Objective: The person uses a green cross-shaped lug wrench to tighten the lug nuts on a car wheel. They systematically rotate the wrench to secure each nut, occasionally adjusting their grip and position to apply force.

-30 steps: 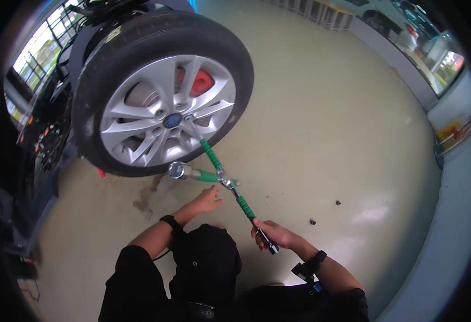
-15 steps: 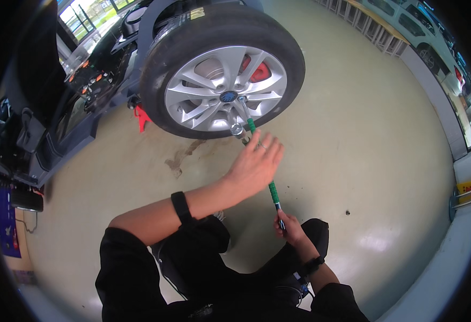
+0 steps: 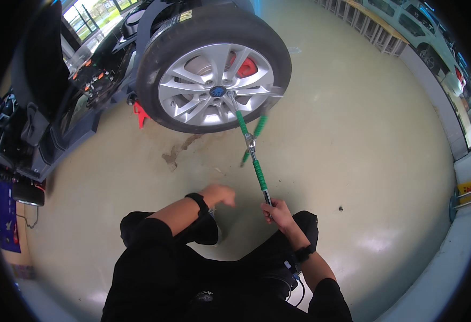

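Observation:
A car wheel [image 3: 214,121] with silver spokes, a blue centre cap and a black tyre is before me. A cross-shaped lug wrench [image 3: 258,173] with green grips has its far end against a lug position beside the cap. Its crossbar looks blurred around the middle joint. My right hand [image 3: 278,213] is closed round the wrench's near metal end. Apart from the tool, my left hand [image 3: 219,195] is over the floor near my left knee. Motion smears its fingers, and I make out nothing in it.
A red jack stand [image 3: 140,114] is left of the wheel, by the dark car body [image 3: 74,134]. A small dark piece [image 3: 341,209] lies on the floor at right. Stools [image 3: 372,29] line the far right, near another car [image 3: 412,24].
My left hand has left the wrench area, moving back and to the left. The wrench's crossbar has turned. My right hand still grips the near end.

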The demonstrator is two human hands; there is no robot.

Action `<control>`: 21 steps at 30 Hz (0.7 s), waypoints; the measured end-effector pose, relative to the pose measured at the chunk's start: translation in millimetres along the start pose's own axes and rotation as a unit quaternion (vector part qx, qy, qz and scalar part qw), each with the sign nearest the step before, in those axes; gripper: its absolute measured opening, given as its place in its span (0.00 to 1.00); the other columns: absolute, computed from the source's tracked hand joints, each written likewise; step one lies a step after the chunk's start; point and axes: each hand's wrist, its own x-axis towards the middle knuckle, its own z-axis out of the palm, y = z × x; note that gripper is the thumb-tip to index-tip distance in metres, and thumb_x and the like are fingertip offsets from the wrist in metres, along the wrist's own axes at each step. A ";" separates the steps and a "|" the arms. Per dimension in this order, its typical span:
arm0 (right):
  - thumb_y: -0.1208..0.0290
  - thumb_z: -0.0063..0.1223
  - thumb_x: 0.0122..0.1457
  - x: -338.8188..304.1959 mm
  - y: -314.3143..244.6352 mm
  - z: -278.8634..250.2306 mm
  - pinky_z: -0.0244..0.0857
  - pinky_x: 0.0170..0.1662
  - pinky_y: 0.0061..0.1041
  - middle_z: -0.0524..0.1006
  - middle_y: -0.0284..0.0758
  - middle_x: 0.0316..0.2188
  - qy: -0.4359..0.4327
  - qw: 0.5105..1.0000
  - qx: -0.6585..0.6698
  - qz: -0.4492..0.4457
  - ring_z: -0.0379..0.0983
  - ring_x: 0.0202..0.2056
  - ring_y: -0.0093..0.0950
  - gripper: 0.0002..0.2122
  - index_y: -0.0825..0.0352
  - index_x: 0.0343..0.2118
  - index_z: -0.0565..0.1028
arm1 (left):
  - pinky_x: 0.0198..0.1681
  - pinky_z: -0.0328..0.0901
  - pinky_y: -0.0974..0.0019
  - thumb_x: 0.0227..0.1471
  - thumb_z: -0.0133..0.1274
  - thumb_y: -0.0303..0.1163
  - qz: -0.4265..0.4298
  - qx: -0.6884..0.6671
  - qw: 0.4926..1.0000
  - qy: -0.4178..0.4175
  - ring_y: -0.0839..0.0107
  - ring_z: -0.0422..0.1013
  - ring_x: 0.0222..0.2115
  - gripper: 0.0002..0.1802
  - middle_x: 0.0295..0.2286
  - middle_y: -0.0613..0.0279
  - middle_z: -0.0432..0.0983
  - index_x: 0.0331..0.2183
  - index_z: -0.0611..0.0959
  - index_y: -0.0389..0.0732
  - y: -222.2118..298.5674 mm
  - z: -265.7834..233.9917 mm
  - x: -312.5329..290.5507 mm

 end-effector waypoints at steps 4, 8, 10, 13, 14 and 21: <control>0.69 0.54 0.55 -4.7 2.6 4.6 0.57 0.18 0.20 0.67 0.28 0.16 0.009 0.999 0.030 0.013 0.63 0.15 0.19 0.09 0.64 0.24 0.67 | 0.44 0.66 0.50 0.50 0.52 0.46 0.174 0.021 0.976 0.133 0.50 0.74 0.35 0.22 0.31 0.46 0.78 0.32 0.81 0.34 62.9 -5.8 -53.5; 0.67 0.54 0.56 13.4 23.5 10.2 0.56 0.17 0.20 0.67 0.28 0.16 -0.006 0.997 0.082 -0.004 0.63 0.15 0.19 0.09 0.64 0.25 0.68 | 0.44 0.66 0.51 0.50 0.51 0.44 0.183 0.118 0.926 0.309 0.53 0.75 0.34 0.20 0.28 0.53 0.77 0.33 0.80 0.34 59.1 -38.9 -92.7; 0.66 0.54 0.57 19.4 27.9 14.7 0.57 0.17 0.20 0.67 0.28 0.15 0.018 0.998 0.058 -0.007 0.63 0.14 0.19 0.10 0.64 0.25 0.68 | 0.45 0.65 0.53 0.49 0.52 0.41 0.198 0.110 0.885 0.408 0.53 0.73 0.38 0.20 0.33 0.54 0.74 0.39 0.76 0.34 51.0 -57.9 -99.9; 0.63 0.52 0.59 18.1 30.2 10.3 0.57 0.17 0.20 0.68 0.28 0.16 -0.013 0.992 0.123 -0.004 0.64 0.14 0.18 0.11 0.65 0.27 0.68 | 0.47 0.64 0.53 0.47 0.55 0.36 0.182 0.118 0.857 0.467 0.53 0.67 0.46 0.26 0.44 0.53 0.65 0.47 0.70 0.36 52.3 -89.6 -86.6; 0.61 0.51 0.60 18.6 32.0 10.0 0.56 0.17 0.19 0.68 0.28 0.16 -0.021 0.988 0.155 -0.004 0.63 0.14 0.18 0.12 0.65 0.28 0.68 | 0.47 0.64 0.53 0.47 0.55 0.35 0.166 0.112 0.862 0.465 0.52 0.66 0.47 0.28 0.46 0.52 0.63 0.49 0.68 0.36 51.8 -98.7 -73.6; 0.57 0.48 0.62 13.4 47.3 19.1 0.54 0.16 0.17 0.67 0.27 0.16 -0.025 0.947 0.321 -0.017 0.60 0.14 0.17 0.14 0.65 0.32 0.71 | 0.50 0.63 0.50 0.44 0.57 0.29 0.159 0.164 0.862 0.453 0.50 0.60 0.53 0.39 0.54 0.51 0.55 0.57 0.60 0.42 105.8 -155.2 28.5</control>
